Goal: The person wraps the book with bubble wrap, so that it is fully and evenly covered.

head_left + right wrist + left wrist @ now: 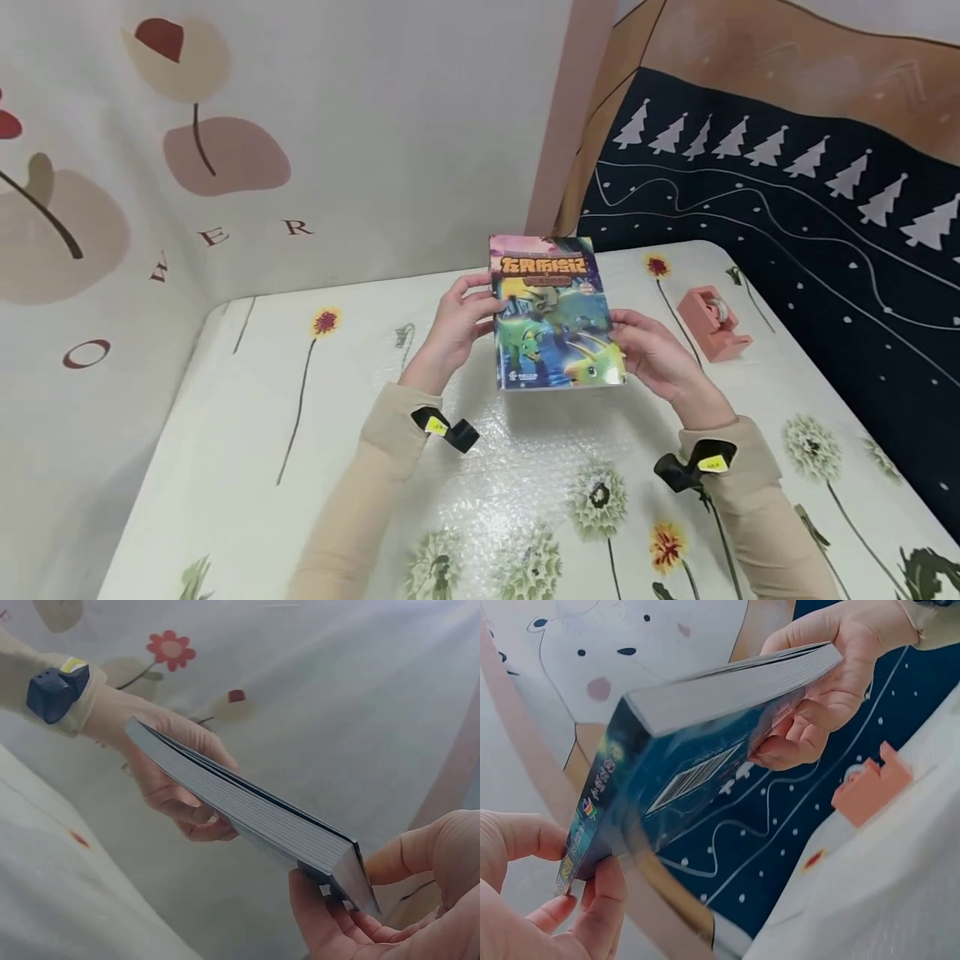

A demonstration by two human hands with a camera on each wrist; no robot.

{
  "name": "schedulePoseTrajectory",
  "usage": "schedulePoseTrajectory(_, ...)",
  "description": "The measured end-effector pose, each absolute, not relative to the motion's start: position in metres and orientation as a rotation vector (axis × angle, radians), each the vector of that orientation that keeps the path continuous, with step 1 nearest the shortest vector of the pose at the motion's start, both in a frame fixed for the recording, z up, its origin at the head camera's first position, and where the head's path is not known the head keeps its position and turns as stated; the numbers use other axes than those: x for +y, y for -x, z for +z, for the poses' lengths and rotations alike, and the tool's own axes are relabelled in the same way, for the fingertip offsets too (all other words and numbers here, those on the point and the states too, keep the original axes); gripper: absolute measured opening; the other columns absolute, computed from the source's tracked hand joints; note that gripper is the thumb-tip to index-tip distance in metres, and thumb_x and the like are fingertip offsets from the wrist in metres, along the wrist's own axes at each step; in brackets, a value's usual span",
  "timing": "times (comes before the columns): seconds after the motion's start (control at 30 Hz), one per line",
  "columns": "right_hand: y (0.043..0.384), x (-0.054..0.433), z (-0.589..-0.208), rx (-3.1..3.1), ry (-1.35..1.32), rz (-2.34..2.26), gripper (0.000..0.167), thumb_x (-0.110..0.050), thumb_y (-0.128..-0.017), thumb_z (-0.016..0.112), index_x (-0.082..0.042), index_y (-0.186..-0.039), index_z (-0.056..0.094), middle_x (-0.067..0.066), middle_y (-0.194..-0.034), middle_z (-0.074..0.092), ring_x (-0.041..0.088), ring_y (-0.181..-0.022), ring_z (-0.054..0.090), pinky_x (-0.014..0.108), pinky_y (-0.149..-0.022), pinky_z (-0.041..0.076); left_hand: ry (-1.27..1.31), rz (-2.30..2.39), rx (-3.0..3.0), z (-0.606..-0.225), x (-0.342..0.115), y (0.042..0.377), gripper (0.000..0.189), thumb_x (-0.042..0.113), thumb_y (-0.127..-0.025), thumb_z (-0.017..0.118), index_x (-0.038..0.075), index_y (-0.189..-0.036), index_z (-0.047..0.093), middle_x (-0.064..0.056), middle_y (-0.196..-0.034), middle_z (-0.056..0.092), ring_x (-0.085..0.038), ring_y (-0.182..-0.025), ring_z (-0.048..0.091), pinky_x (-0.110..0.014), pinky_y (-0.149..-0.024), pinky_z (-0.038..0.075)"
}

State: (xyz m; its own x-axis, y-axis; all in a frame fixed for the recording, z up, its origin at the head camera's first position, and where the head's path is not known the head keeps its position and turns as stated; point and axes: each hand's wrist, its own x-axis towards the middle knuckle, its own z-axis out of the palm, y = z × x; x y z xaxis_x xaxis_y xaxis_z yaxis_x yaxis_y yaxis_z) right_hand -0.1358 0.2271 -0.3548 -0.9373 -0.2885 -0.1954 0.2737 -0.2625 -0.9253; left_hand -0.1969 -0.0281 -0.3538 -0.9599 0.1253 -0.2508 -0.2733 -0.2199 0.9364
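Observation:
A thick paperback book (555, 317) with green horned dinosaurs and orange lettering on its cover is held up over the table, front side toward the head camera. My left hand (468, 312) grips its spine edge, thumb on the cover and fingers behind. On the opposite, page-edge side, my right hand (652, 346) pinches it the same way. In the left wrist view the spine and a barcode (696, 780) on the back cover show. From the right wrist, the page block (247, 802) looks closed, with a slight gap under the front cover.
A pink tape dispenser (712, 323) stands on the table to the right of the book. The flower-print tablecloth (247, 433) covers the table. A pale printed curtain (390, 133) hangs behind, and a dark one with white trees (750, 192) on the right.

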Motion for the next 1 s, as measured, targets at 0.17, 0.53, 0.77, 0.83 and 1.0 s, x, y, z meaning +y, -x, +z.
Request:
schedulePoseTrajectory(0.17,0.138,0.21,-0.371,1.691,0.055,-2.165,0.026,0.002,-0.092,0.038,0.002,-0.118,0.036,0.005,-0.099,0.055,0.009,-0.082,0.059,0.022,-0.067,0.051,0.196,2.2,1.837,-0.367,-0.049,0.191,0.038,-0.002,-0.084,0.06,0.006,-0.119,0.048,-0.017,-0.118,0.059,-0.022,-0.097,0.058,-0.039,-0.085,0.046)
schedulePoseTrajectory(0.53,0.139,0.177,-0.404,1.723,0.068,-1.991,0.027,0.001,-0.087,0.044,0.002,-0.114,0.039,-0.002,-0.081,0.052,0.008,-0.07,0.053,0.026,-0.064,0.05,0.27,2.082,1.943,-0.397,-0.091,0.177,0.042,-0.004,-0.084,0.059,0.003,-0.124,0.045,-0.013,-0.109,0.06,-0.017,-0.089,0.059,-0.033,-0.077,0.05)
schedulePoseTrajectory(0.77,0.135,0.165,-0.423,1.801,0.056,-1.856,0.035,-0.001,-0.087,0.049,0.008,-0.119,0.038,0.003,-0.087,0.049,0.01,-0.073,0.053,0.026,-0.063,0.051,0.301,2.014,1.967,-0.419,-0.107,0.167,0.044,-0.004,-0.083,0.059,0.001,-0.125,0.045,-0.015,-0.111,0.061,-0.016,-0.086,0.061,-0.03,-0.076,0.051)
schedulePoseTrajectory(0.83,0.134,0.163,-0.428,1.816,0.058,-1.827,0.037,-0.001,-0.087,0.051,0.01,-0.12,0.037,0.004,-0.089,0.048,0.011,-0.075,0.053,0.027,-0.065,0.052,0.313,2.004,1.973,-0.425,-0.11,0.165,0.043,-0.005,-0.083,0.059,0.001,-0.124,0.046,-0.014,-0.108,0.062,-0.015,-0.084,0.061,-0.031,-0.076,0.051)
schedulePoseTrajectory(1.0,0.131,0.158,-0.439,1.832,0.047,-1.772,0.038,0.001,-0.086,0.053,0.012,-0.12,0.038,0.004,-0.088,0.049,0.012,-0.076,0.054,0.029,-0.069,0.054,0.342,1.973,2.002,-0.439,-0.114,0.161,0.043,-0.007,-0.081,0.061,-0.001,-0.122,0.048,-0.01,-0.1,0.064,-0.014,-0.079,0.062,-0.033,-0.077,0.053)
